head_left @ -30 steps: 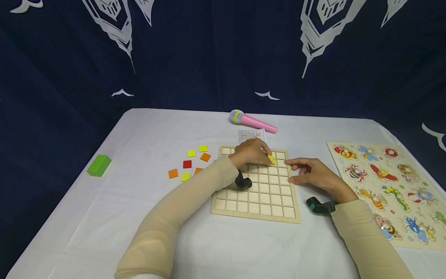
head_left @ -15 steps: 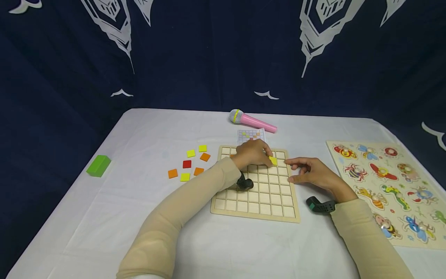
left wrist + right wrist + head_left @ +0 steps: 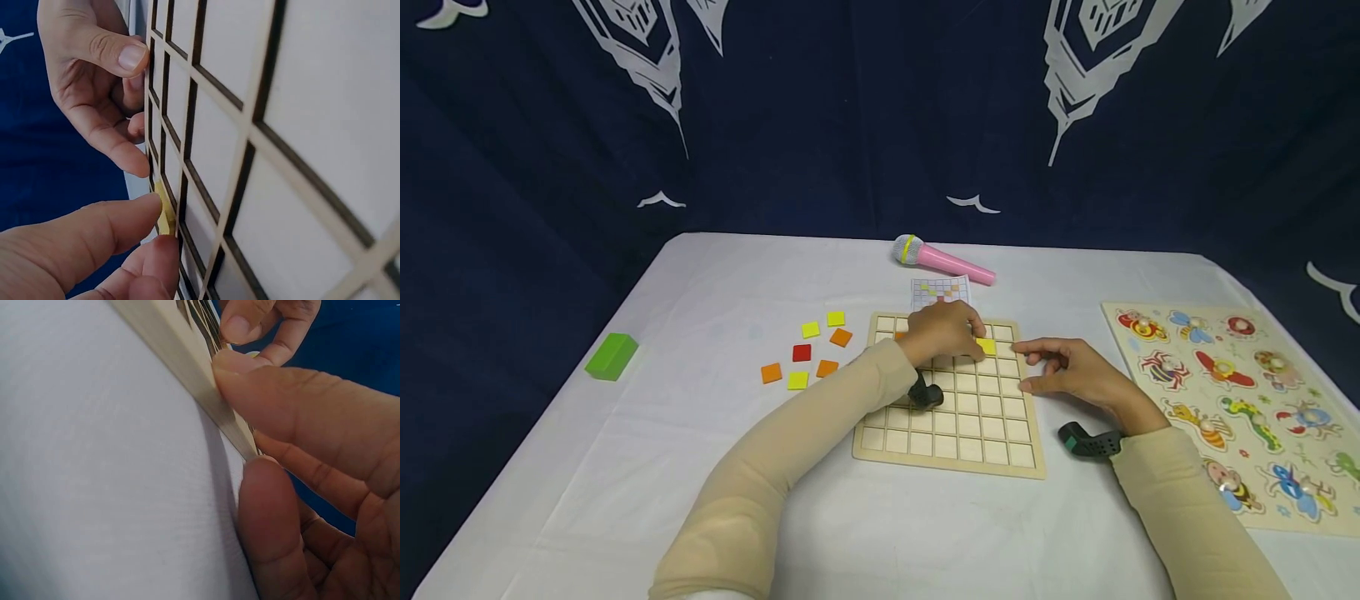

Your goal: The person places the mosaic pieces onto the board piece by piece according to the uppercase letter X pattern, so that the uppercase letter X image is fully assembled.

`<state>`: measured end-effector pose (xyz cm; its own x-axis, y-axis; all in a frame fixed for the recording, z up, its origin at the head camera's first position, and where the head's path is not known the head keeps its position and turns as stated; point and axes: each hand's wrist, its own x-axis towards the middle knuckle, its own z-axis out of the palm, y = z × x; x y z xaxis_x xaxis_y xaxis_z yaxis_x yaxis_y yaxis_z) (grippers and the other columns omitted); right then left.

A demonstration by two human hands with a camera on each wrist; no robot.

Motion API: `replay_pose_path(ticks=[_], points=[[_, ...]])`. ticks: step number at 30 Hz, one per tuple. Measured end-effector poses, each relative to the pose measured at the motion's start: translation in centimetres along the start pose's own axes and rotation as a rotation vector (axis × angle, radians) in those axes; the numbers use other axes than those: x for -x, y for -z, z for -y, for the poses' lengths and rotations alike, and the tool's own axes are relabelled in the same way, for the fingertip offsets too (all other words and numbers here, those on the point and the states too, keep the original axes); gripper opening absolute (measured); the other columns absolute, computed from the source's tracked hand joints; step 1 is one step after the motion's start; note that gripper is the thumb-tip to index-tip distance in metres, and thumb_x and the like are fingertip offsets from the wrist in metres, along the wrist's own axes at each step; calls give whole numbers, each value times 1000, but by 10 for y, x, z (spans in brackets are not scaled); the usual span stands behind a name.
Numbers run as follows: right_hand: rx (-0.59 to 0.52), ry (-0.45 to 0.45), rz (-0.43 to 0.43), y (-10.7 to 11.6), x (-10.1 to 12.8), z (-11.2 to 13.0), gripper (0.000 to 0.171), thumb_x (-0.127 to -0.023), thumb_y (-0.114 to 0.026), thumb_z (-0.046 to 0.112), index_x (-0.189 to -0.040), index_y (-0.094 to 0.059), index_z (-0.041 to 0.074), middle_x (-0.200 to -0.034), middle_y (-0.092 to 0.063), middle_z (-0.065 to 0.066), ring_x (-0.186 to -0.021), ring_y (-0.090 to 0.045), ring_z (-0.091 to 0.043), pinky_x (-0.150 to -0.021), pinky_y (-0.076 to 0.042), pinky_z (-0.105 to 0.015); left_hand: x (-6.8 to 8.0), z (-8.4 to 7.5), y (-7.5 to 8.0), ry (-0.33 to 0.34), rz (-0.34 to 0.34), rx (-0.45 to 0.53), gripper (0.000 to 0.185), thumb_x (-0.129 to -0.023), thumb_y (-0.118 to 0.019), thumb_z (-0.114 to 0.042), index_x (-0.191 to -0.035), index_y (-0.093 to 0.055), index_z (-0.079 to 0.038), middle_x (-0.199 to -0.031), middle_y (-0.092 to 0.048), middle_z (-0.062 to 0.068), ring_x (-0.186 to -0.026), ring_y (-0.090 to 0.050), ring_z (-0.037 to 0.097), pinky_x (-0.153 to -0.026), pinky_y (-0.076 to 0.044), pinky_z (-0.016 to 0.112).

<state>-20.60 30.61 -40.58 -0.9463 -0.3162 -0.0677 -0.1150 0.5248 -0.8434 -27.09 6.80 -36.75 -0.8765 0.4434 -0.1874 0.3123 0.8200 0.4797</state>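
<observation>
In the head view my left hand (image 3: 943, 327) reaches over the upper part of a wooden grid board (image 3: 951, 464). Its thumb and finger pinch a small yellow square tile (image 3: 987, 347), which lies close against the grid cells; the left wrist view shows the tile (image 3: 165, 209) between the fingertips. At the board's right edge rests my right hand (image 3: 1071, 375), index finger extended and thumb touching the rim, as the right wrist view also shows on the board's side (image 3: 187, 375). An orange tile (image 3: 899, 335) on the board is partly hidden by my left hand.
Loose yellow, orange and red tiles (image 3: 802, 352) lie left of the board. Behind it are a printed pattern card (image 3: 940, 289) and a pink toy microphone (image 3: 955, 264). A green block (image 3: 612, 357) sits far left, an insect puzzle board (image 3: 1225, 383) at the right.
The yellow tile has gone from tilted to flatter at its grid cell, under my left fingertips. My right hand has stayed at the board's edge.
</observation>
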Motion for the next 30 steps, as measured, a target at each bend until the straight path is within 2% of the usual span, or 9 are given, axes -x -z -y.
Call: replay_pose_path(ticks=[3,5,7,13,16,22,30], points=[[2,2,-1,0,0,0,61,-88,-86,0,-143,-61,-12,-112,-60,-12,-75,-51,-12,-69,-45,-26,2,3,3,-12,-15,-14,26,-93,-85,-35,-118,-81,-29,-129,-74,-5,-118,-67,25,-96,-48,50],[4,3,-2,0,0,0,61,-88,-86,0,-142,-61,-12,-111,-60,-12,-75,-51,-12,-69,-45,-26,4,5,6,-23,-28,-10,27,-95,-83,-35,-120,-80,-29,-122,-75,-5,-102,-67,20,-92,-48,48],[6,3,-5,0,0,0,61,-88,-87,1,-142,-61,-12,-111,-60,-12,-75,-51,-12,-69,-45,-26,6,6,9,-35,-42,3,28,-96,-81,-35,-123,-80,-28,-115,-76,-6,-96,-67,18,-90,-48,48],[12,-12,-3,0,-1,1,62,-89,-87,2,-143,-61,-11,-112,-60,-11,-76,-50,-12,-69,-44,-26,18,8,21,-75,-55,32,33,-98,-80,-36,-130,-76,-28,-104,-80,-14,-92,-68,11,-92,-48,48],[8,-14,0,0,-1,1,62,-89,-87,2,-144,-61,-11,-112,-60,-11,-76,-50,-12,-69,-44,-26,26,10,28,-103,-48,46,36,-99,-79,-37,-133,-75,-28,-102,-79,-17,-90,-68,9,-88,-49,45],[7,-14,0,0,-1,1,62,-89,-87,2,-144,-61,-11,-112,-60,-11,-75,-50,-13,-69,-44,-26,47,20,41,-211,-51,100,42,-100,-78,-36,-140,-72,-24,-104,-78,-16,-92,-68,10,-76,-52,36],[9,-10,-2,0,0,0,62,-89,-87,2,-144,-61,-11,-113,-60,-11,-76,-50,-13,-71,-44,-26,74,50,59,-386,0,234,36,-101,-76,-21,-137,-73,-16,-106,-80,-5,-84,-70,13,-79,-54,30]])
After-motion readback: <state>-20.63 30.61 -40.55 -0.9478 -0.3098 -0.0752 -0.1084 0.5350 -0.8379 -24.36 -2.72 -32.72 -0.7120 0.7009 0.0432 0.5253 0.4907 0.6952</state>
